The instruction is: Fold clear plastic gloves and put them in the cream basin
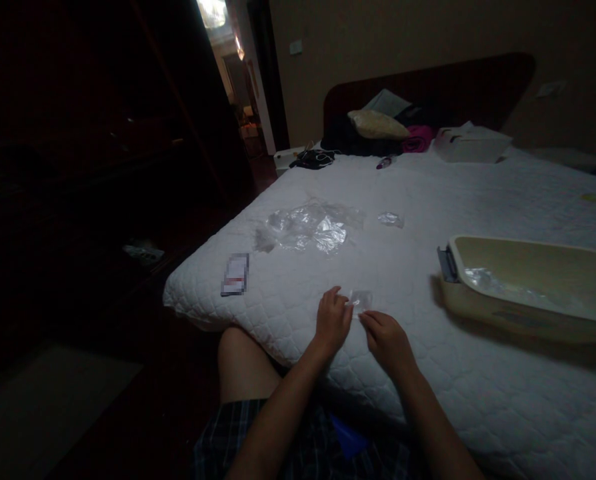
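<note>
A small clear plastic bag (pixel 362 299) is between my hands, just above or on the white quilted bed cover (pixel 288 333). My left hand (pixel 334 315) has its fingers closed at the bag's left edge. The fingers of my right hand (pixel 385 337) pinch the bag's near edge. Beyond my hands lies a spread of crumpled clear plastic bags (pixel 313 227). A smaller crumpled piece of clear plastic (pixel 391 219) rests to its right.
To the right stands a cream plastic bin (pixel 518 317) with a grey latch and clear plastic inside. A phone-like flat object (pixel 235 275) lies near the bed's left edge. Farther back are a pillow (pixel 378 125), dark clothes and a white box (pixel 473 145).
</note>
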Demonstrator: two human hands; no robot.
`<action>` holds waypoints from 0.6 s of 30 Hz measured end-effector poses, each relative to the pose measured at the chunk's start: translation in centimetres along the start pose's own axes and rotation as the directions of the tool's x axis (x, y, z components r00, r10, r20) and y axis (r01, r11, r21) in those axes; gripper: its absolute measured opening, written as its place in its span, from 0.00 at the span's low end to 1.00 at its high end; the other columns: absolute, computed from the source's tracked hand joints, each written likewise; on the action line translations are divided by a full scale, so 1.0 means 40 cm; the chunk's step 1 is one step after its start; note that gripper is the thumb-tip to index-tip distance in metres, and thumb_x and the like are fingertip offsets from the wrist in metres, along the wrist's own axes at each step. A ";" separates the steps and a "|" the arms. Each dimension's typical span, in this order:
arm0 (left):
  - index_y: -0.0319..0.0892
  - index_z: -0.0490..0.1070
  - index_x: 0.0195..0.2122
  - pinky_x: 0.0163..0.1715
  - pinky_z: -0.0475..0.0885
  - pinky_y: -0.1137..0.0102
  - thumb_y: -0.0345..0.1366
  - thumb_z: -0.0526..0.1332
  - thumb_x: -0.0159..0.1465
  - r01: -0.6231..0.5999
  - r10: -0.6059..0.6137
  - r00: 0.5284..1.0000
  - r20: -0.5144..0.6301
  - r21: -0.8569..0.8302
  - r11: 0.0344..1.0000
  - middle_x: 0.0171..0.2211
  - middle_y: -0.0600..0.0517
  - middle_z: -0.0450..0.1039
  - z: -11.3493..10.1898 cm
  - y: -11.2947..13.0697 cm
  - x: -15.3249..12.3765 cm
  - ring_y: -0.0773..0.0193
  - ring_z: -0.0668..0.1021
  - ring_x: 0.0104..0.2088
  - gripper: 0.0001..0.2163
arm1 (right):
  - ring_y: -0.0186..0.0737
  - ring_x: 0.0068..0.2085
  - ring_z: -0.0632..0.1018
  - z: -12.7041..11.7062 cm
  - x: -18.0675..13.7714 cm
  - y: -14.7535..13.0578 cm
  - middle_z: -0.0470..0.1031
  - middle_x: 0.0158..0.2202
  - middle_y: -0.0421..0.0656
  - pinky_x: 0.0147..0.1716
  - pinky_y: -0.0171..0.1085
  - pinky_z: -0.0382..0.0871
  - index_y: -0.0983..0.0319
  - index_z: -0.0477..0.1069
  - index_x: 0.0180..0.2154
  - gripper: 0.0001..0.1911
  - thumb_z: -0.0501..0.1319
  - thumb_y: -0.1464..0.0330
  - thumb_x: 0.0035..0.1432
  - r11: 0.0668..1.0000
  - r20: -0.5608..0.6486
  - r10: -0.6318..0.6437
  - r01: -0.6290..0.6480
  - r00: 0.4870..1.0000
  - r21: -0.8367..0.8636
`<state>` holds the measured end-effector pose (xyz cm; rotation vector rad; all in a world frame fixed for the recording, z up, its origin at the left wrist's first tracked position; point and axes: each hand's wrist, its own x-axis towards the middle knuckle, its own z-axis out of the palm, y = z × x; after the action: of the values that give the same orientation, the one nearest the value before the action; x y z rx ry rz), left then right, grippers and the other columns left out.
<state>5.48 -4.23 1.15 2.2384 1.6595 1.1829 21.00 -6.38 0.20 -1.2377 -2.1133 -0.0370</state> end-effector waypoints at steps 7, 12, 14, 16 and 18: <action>0.42 0.69 0.39 0.49 0.67 0.61 0.31 0.53 0.61 -0.147 0.160 0.979 0.123 -0.107 0.983 0.41 0.47 0.73 -0.008 -0.002 -0.011 0.59 0.72 0.47 0.08 | 0.45 0.46 0.74 -0.011 0.007 0.000 0.73 0.46 0.49 0.46 0.46 0.68 0.61 0.69 0.47 0.18 0.54 0.72 0.54 0.996 -0.026 0.035 -0.033 0.999 0.078; 0.41 0.69 0.40 0.49 0.66 0.61 0.26 0.56 0.52 -0.139 0.151 0.981 0.119 -0.101 0.985 0.42 0.46 0.71 0.000 -0.006 -0.013 0.58 0.71 0.47 0.14 | 0.45 0.42 0.75 -0.007 0.010 0.000 0.75 0.42 0.49 0.42 0.45 0.69 0.61 0.72 0.43 0.13 0.54 0.68 0.57 0.995 -0.008 0.056 -0.056 0.998 0.079; 0.40 0.69 0.42 0.47 0.67 0.60 0.26 0.56 0.51 -0.134 0.147 0.981 0.125 -0.107 0.985 0.42 0.46 0.70 0.001 -0.009 -0.013 0.58 0.70 0.46 0.16 | 0.44 0.40 0.75 -0.009 0.009 -0.001 0.76 0.39 0.48 0.41 0.45 0.69 0.60 0.73 0.39 0.11 0.53 0.68 0.58 0.991 -0.017 0.074 -0.072 0.997 0.116; 0.41 0.69 0.42 0.45 0.68 0.60 0.27 0.57 0.52 -0.126 0.141 0.982 0.126 -0.121 0.985 0.41 0.45 0.69 -0.002 -0.011 -0.012 0.57 0.70 0.45 0.15 | 0.43 0.39 0.75 -0.013 0.007 -0.002 0.76 0.37 0.47 0.40 0.44 0.69 0.60 0.73 0.38 0.11 0.53 0.67 0.58 0.971 -0.025 0.126 -0.118 0.992 0.209; 0.41 0.70 0.41 0.44 0.69 0.61 0.28 0.58 0.53 -0.122 0.141 0.984 0.106 -0.166 0.979 0.42 0.45 0.69 -0.006 -0.013 -0.009 0.57 0.70 0.45 0.13 | 0.42 0.38 0.76 -0.021 0.006 -0.002 0.76 0.36 0.45 0.39 0.43 0.70 0.60 0.72 0.37 0.10 0.53 0.66 0.58 0.917 -0.015 0.225 -0.207 0.974 0.342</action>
<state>4.91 -4.43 0.84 2.2986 1.3434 1.1427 21.31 -6.51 0.99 -1.2338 -1.8278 0.3732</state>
